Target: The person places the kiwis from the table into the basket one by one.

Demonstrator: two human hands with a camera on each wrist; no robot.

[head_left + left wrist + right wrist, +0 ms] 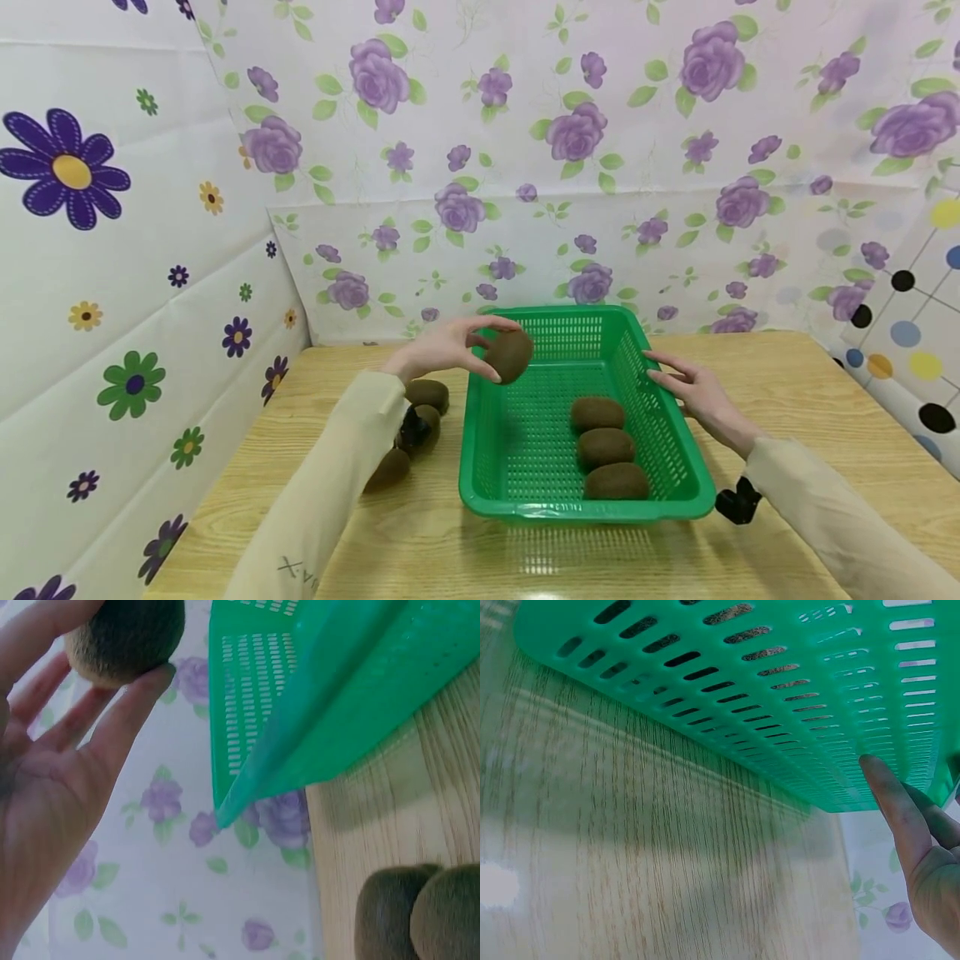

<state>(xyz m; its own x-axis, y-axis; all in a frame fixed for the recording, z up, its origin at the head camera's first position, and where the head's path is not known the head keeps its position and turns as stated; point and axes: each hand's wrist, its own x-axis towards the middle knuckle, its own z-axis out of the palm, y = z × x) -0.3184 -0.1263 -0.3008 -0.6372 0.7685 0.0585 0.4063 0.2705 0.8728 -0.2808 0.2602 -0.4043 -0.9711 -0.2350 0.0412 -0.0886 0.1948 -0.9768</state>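
My left hand [448, 346] pinches a brown kiwi [510, 357] between thumb and fingers, above the left rim of the green plastic basket [577, 510]. In the left wrist view, the held kiwi [131, 637] shows at the top, beside the basket's outer wall [322, 742]. Three kiwis [604, 448] lie in a column along the right side inside the basket. At the basket's right rim, my right hand [701, 396] holds the edge. One finger [896, 810] touches the perforated outer wall in the right wrist view, while others reach over the rim.
Several more kiwis [427, 395] lie on the wooden table [420, 542] left of the basket, partly hidden by my left wrist. Behind the table hangs a floral cloth [517, 250]. Another patterned cloth [150, 292] borders the left side.
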